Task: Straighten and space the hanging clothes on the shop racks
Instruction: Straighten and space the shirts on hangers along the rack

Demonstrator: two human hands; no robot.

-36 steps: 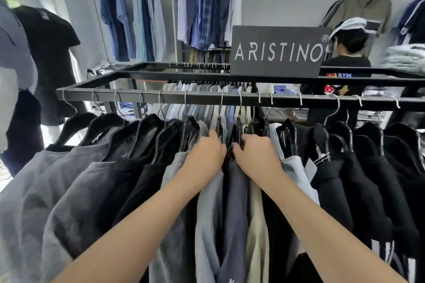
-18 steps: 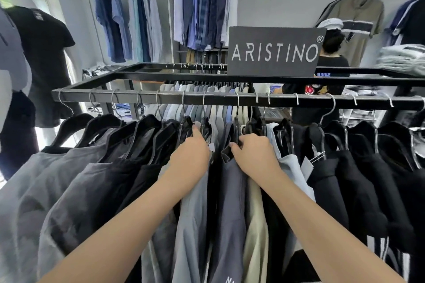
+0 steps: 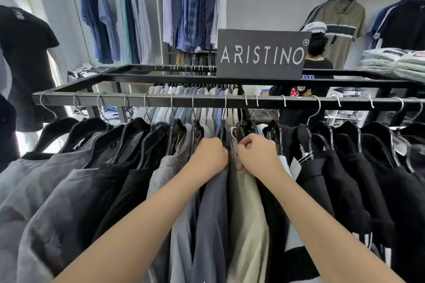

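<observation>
A black metal rack rail (image 3: 299,101) runs across in front of me, hung with shirts and tops on black hangers. My left hand (image 3: 210,155) grips the shoulder of a slate-blue shirt (image 3: 210,220) near the middle. Right beside it, my right hand (image 3: 256,154) is closed on the shoulder of a cream shirt (image 3: 247,220). The two hands almost touch. Grey tops (image 3: 53,190) fan out to the left, and black tops (image 3: 340,181) hang to the right.
A dark ARISTINO sign (image 3: 262,54) stands on the rack's top frame. Behind it a person in a black top (image 3: 317,62) faces away. Shirts hang on a wall rail (image 3: 115,23) at the back left. A mannequin in black (image 3: 25,60) stands left; folded clothes (image 3: 400,62) sit right.
My left hand has let go of the grey shirt and shifted right onto the slate-blue shirt. My right hand has shifted onto the cream shirt. The gap between the hands has closed.
</observation>
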